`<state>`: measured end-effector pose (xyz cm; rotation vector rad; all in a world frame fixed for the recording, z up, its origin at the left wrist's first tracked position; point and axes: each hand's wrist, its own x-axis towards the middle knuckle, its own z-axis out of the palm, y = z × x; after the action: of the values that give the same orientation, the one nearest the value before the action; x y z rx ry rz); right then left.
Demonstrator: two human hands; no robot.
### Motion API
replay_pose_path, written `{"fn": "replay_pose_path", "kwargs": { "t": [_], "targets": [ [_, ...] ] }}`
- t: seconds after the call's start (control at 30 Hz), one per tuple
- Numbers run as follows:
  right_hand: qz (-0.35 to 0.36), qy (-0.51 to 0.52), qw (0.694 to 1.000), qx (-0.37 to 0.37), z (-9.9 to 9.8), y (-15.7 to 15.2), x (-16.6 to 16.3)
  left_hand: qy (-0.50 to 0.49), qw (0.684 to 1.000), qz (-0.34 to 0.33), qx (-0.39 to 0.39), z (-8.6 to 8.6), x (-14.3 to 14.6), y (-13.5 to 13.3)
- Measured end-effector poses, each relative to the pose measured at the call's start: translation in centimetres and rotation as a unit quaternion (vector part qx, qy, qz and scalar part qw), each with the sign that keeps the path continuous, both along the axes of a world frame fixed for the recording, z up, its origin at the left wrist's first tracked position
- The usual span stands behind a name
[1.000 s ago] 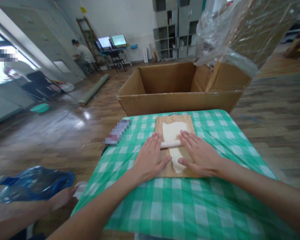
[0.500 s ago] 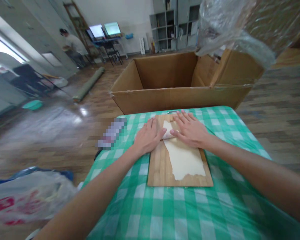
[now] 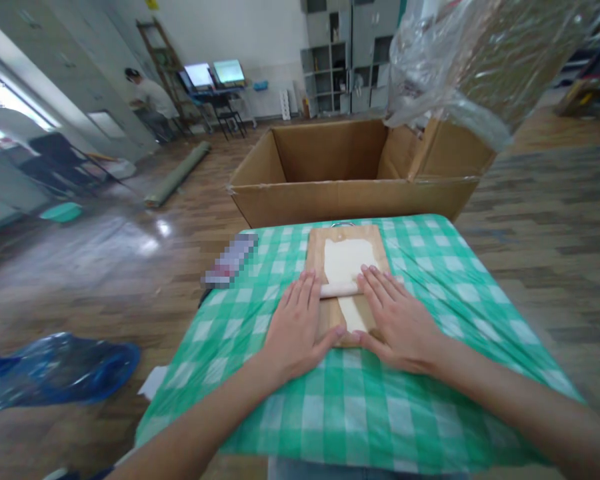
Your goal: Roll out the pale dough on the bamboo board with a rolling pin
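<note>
A wooden board (image 3: 317,250) lies on the green checked tablecloth (image 3: 360,400), with a flat sheet of pale dough (image 3: 347,259) on it. Across the dough lies a white rolling pin (image 3: 338,289). My left hand (image 3: 297,327) is flat, fingers stretched out, pressing on the pin's left end. On the pin's right end my right hand (image 3: 395,320) lies flat in the same way. Both palms cover the near part of the board.
A big cardboard box (image 3: 350,193) stands on the floor just beyond the table. Clear plastic wrap (image 3: 460,60) hangs at upper right. A blurred flat object (image 3: 230,261) lies at the table's left edge. A blue bag (image 3: 55,370) is on the floor at left. A person (image 3: 147,100) sits far back.
Both hands have drawn the rolling pin back from the far end of the board to its middle. The near part of the dough is now under my palms.
</note>
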<state>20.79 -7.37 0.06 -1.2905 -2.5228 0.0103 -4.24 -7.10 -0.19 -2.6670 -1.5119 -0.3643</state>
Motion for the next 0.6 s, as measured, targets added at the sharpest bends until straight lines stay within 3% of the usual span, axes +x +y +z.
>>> {"fn": "replay_pose_path", "kwargs": {
  "t": [0.13, 0.23, 0.33, 0.53, 0.6],
  "targets": [
    [0.025, 0.007, 1.0, -0.006, 0.0, -2.5, 1.0, 0.013, 1.0, -0.003, 0.015, -0.1, 0.0, -2.5],
    [0.034, 0.007, 0.999, -0.021, 0.2, -1.5, 1.5, 0.016, 1.0, -0.004, 0.015, 0.0, 0.3, -1.7],
    [0.027, 0.009, 0.999, -0.031, 0.3, 2.4, 1.4, 0.012, 1.0, 0.005, 0.014, 0.0, 0.8, 1.7],
    [0.008, -0.036, 0.999, -0.026, 0.1, 14.2, -0.1, 0.038, 0.998, 0.055, 0.016, -0.1, 1.2, 11.4],
    [0.012, -0.046, 0.999, -0.016, 0.0, 17.1, -0.6, 0.063, 0.997, 0.033, 0.022, -0.2, 0.7, 14.0]
  ]
}}
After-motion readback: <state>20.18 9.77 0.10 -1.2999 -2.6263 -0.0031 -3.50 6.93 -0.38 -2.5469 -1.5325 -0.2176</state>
